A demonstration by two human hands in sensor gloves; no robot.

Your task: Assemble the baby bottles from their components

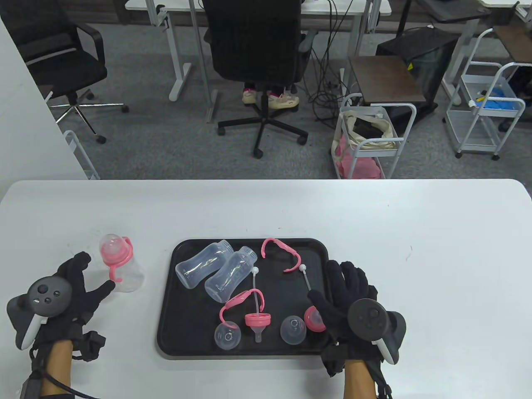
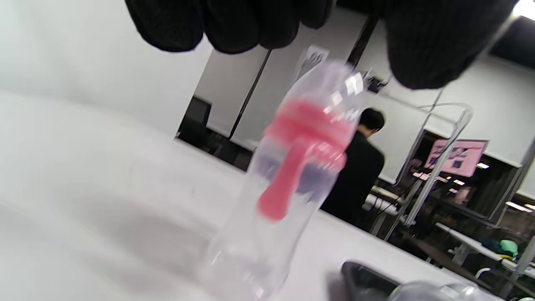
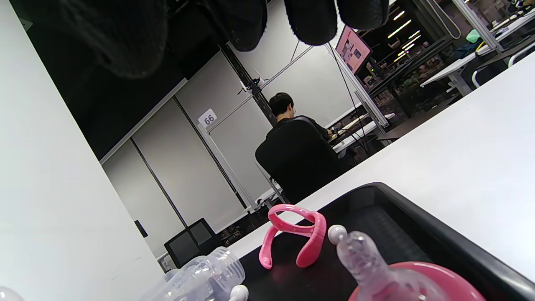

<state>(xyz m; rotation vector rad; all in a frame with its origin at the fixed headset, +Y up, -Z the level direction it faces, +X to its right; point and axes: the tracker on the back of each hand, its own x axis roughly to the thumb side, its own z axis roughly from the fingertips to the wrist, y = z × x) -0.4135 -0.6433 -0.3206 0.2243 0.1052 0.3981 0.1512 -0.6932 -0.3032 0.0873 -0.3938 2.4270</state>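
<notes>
An assembled bottle [image 1: 120, 266] with a pink collar, pink handles and a clear cap stands on the white table left of the black tray [image 1: 187, 316]. My left hand [image 1: 95, 274] is open beside it, thumb tip close to its base. In the left wrist view the bottle [image 2: 292, 175] is blurred below my fingers [image 2: 234, 25]. My right hand [image 1: 328, 282] is open over the tray's right front corner, thumb just above a pink collar with nipple [image 1: 314, 319], also in the right wrist view [image 3: 401, 276]. The tray holds two clear bottle bodies [image 1: 203, 264] [image 1: 230, 274].
Also in the tray are a loose pink handle ring [image 1: 280, 253], a second handle ring [image 1: 241, 301], a pink collar with straw [image 1: 258, 320], two clear caps [image 1: 227, 336] [image 1: 293, 330] and a straw [image 1: 306, 278]. Office chairs and carts stand beyond the table's far edge.
</notes>
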